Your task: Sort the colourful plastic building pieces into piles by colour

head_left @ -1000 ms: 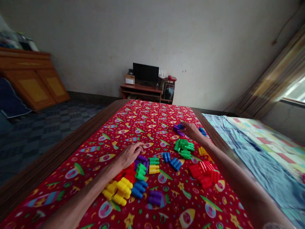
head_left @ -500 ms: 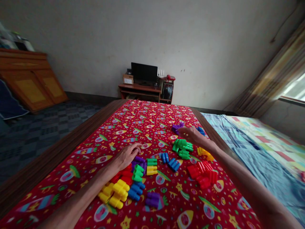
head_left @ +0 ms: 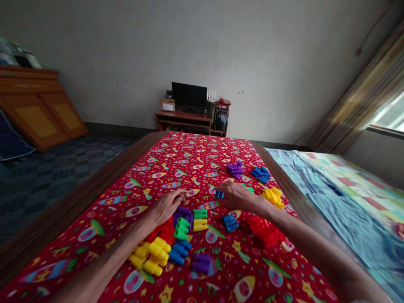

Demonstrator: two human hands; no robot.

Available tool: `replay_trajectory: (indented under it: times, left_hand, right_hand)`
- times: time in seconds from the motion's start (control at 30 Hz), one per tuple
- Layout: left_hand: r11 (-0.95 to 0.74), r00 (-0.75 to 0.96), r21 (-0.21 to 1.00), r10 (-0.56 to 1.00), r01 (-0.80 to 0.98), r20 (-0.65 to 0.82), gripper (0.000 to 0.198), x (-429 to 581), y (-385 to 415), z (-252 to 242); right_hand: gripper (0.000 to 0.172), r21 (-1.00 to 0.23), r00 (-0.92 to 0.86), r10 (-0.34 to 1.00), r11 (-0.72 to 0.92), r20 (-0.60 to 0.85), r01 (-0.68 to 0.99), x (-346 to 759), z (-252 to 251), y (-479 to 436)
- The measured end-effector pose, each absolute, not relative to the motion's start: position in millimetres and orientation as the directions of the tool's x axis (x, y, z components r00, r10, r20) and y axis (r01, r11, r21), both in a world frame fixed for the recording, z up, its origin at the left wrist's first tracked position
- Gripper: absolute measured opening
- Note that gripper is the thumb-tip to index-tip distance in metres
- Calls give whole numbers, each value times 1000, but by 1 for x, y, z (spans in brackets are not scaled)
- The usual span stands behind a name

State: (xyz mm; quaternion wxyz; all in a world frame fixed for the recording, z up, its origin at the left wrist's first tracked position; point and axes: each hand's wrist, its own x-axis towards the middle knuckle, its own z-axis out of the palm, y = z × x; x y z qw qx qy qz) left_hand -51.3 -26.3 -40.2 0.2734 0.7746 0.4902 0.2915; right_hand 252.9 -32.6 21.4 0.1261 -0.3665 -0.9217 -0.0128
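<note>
My right hand reaches over the cloth's middle right, its fingers closed on a small blue block. Green blocks are mostly hidden behind that hand. My left hand rests beside purple blocks, fingers curled, with the tips partly hidden, so what they hold is unclear. Near it are red, yellow and blue blocks, a green block, and a green block against a yellow one. A blue block lies below my right hand.
Purple, blue, yellow and red block piles are on the right. A lone purple block lies near the front. Beyond the red cloth stands a desk with a monitor; a bed is right.
My right hand has moved left and nearer from beside the far purple pile to the small blue block, which has shifted slightly away. More of the far blue pile shows. My left hand has barely moved.
</note>
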Motion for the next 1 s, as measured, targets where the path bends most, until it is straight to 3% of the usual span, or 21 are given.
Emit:
replay_trajectory:
  times: [0.17,0.3,0.5,0.67,0.8,0.9,1.0]
  left_hand:
    - [-369,339,704,921,607,191,36,-51,-26,-40]
    - [-388,347,699,914,601,209,35,-51,-24,-43]
    - [-400,353,705,909,586,223,33,-52,-23,-46]
    - [-394,366,708,908,586,202,33,-52,-24,-44]
    - [-375,342,711,918,594,199,34,-51,-24,-43]
    - [-388,364,705,911,594,195,36,-51,-26,-39]
    - [-395,374,695,907,600,193,35,-50,-29,-32]
  right_hand:
    - [33,29,-360,913,361,191,932,313,61,8]
    - [28,126,-56,994,43,97,991,361,61,28]
    - [34,58,50,985,-61,166,996,391,39,35]
    - [38,-20,-13,969,19,247,1000,388,48,35]
    - [30,-150,-315,900,371,302,916,351,62,10]
    - [27,-251,-601,765,644,234,722,303,61,-28]
    - [24,-279,-790,608,774,76,569,264,49,-69]
